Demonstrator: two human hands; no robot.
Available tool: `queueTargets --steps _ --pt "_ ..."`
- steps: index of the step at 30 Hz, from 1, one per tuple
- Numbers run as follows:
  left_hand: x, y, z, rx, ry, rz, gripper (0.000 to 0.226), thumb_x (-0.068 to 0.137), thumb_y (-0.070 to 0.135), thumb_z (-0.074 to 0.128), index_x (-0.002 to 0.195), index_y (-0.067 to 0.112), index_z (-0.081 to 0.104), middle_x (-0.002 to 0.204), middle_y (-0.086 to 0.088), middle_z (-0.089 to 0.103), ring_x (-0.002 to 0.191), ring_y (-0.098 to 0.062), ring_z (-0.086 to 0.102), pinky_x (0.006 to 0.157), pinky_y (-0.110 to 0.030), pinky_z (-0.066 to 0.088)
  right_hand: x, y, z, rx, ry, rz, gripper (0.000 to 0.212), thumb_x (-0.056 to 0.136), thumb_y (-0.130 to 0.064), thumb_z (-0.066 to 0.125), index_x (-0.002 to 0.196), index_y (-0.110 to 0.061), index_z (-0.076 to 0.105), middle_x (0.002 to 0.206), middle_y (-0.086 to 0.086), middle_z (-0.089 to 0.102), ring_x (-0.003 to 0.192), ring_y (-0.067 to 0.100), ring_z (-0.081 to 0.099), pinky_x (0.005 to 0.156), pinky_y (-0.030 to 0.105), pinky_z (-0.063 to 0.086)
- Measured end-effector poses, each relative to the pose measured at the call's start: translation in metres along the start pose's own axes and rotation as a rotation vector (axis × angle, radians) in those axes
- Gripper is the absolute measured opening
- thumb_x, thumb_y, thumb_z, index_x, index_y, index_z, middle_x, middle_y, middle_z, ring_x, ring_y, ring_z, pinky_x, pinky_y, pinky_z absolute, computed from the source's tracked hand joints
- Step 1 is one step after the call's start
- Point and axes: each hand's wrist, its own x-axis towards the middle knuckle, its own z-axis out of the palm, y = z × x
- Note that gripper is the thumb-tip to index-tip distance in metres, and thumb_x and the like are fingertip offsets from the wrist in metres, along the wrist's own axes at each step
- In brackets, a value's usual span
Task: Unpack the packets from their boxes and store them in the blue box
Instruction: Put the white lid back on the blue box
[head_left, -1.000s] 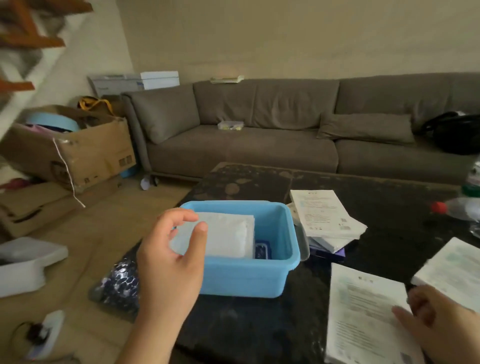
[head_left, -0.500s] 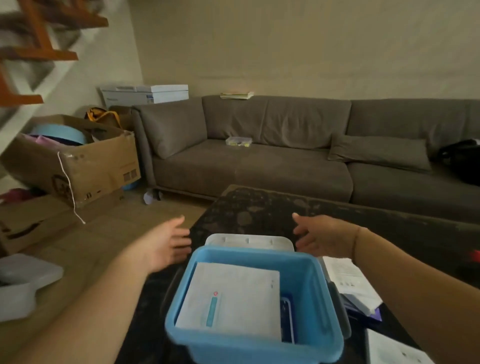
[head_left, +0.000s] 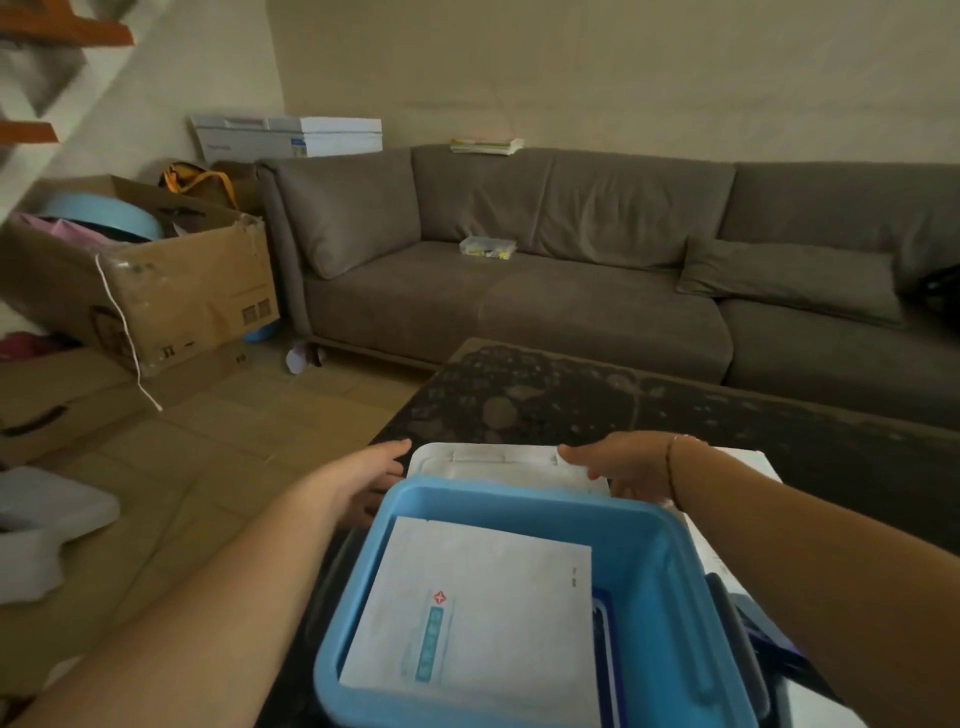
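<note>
The blue box (head_left: 670, 587) stands at the near edge of the dark table (head_left: 571, 400). A flat white packet (head_left: 498, 587) with a teal label lies inside it, and a dark blue packet (head_left: 602, 639) stands along its right side. Just behind the box lies a white lid (head_left: 493, 465). My left hand (head_left: 371, 480) reaches its left end, the thumb tip touching the corner. My right hand (head_left: 621, 467) lies on its right end with fairly straight fingers. White packet boxes (head_left: 748, 462) show under my right forearm.
A grey sofa (head_left: 519, 306) runs behind the table, with a small clear case (head_left: 487, 247) on its seat. Open cardboard boxes (head_left: 171, 280) stand on the tiled floor at the left. A white object (head_left: 36, 525) lies on the floor near my left arm.
A second ago my left hand was putting the white packet into the blue box and my right hand lay on a packet box. Both hands have since reached past the box to the lid.
</note>
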Motion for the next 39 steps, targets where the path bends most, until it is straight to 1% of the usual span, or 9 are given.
queueTargets --steps 3,10,17,19,22,25,30,33,39 --pt "-0.014 0.004 0.0 -0.125 0.06 0.095 0.05 0.102 0.042 0.043 0.143 0.013 0.045 0.142 -0.009 0.054 0.096 -0.02 0.056 0.08 -0.039 0.043 -0.008 -0.007 -0.002 0.035 0.071 -0.11 0.073 0.093 -0.058 0.047 0.149 -0.014 0.031 0.154 0.012 0.037 0.134 0.04 0.044 0.105 0.049 0.043" --pt "-0.068 0.024 0.001 -0.372 0.167 0.385 0.059 0.1 0.053 0.039 0.145 0.014 0.043 0.148 -0.01 0.048 0.131 -0.031 0.049 0.113 -0.048 0.036 -0.064 -0.005 -0.009 0.285 0.448 -0.48 0.08 0.092 -0.061 0.047 0.155 -0.024 0.016 0.156 0.005 0.034 0.139 0.033 0.039 0.111 0.051 0.033" --pt "-0.129 -0.007 0.027 -0.4 0.187 0.597 0.068 0.097 0.063 0.025 0.15 0.022 0.035 0.153 -0.007 0.041 0.14 -0.026 0.041 0.12 -0.046 0.025 -0.135 0.061 0.01 0.543 0.38 -0.655 0.081 0.081 -0.074 0.025 0.144 -0.026 0.04 0.141 -0.004 0.051 0.124 0.017 0.051 0.099 0.031 0.036" --pt "-0.137 -0.026 0.029 -0.408 0.184 0.616 0.076 0.088 0.071 0.03 0.152 0.03 0.027 0.154 -0.004 0.04 0.14 -0.022 0.041 0.118 -0.044 0.026 -0.149 0.081 0.016 0.562 0.369 -0.622 0.082 0.082 -0.075 0.022 0.144 -0.025 0.04 0.147 -0.004 0.046 0.134 0.018 0.044 0.109 0.038 0.03" --pt "-0.142 -0.053 0.029 -0.235 0.278 0.736 0.076 0.075 0.085 0.042 0.126 0.032 0.058 0.131 0.004 0.06 0.122 -0.014 0.056 0.095 -0.032 0.044 -0.166 0.109 0.025 0.534 0.403 -0.603 0.055 0.094 -0.064 0.027 0.13 -0.027 0.048 0.129 -0.012 0.049 0.122 0.012 0.048 0.103 0.035 0.037" --pt "-0.15 -0.073 0.034 -0.097 0.349 0.838 0.065 0.075 0.071 0.035 0.118 0.03 0.062 0.122 0.01 0.063 0.108 0.002 0.057 0.084 -0.022 0.045 -0.177 0.128 0.044 0.488 0.396 -0.654 0.014 0.097 -0.047 0.041 0.106 -0.04 0.047 0.108 -0.02 0.053 0.094 -0.003 0.055 0.071 0.014 0.051" --pt "-0.16 -0.099 0.033 -0.076 0.367 0.81 0.047 0.084 0.039 0.034 0.121 0.029 0.061 0.125 0.009 0.063 0.11 0.004 0.057 0.092 -0.025 0.048 -0.178 0.152 0.07 0.336 0.437 -0.709 0.032 0.09 -0.048 0.056 0.119 -0.048 0.043 0.116 -0.032 0.049 0.107 -0.002 0.051 0.087 0.019 0.044" --pt "-0.162 -0.115 0.035 0.072 0.39 0.803 0.033 0.101 0.033 0.044 0.13 0.027 0.06 0.131 0.016 0.058 0.118 -0.001 0.053 0.097 -0.023 0.043 -0.181 0.162 0.082 0.208 0.459 -0.691 0.048 0.089 -0.039 0.065 0.129 -0.043 0.04 0.126 -0.031 0.041 0.103 -0.006 0.049 0.075 0.006 0.042" --pt "-0.152 -0.122 0.038 0.274 0.49 0.821 0.039 0.097 0.022 0.056 0.136 0.019 0.057 0.139 0.014 0.052 0.127 -0.004 0.047 0.107 -0.027 0.039 -0.175 0.166 0.086 0.014 0.64 -0.663 0.02 0.09 -0.051 0.056 0.108 -0.044 0.051 0.121 -0.022 0.053 0.111 0.006 0.052 0.084 0.017 0.045"
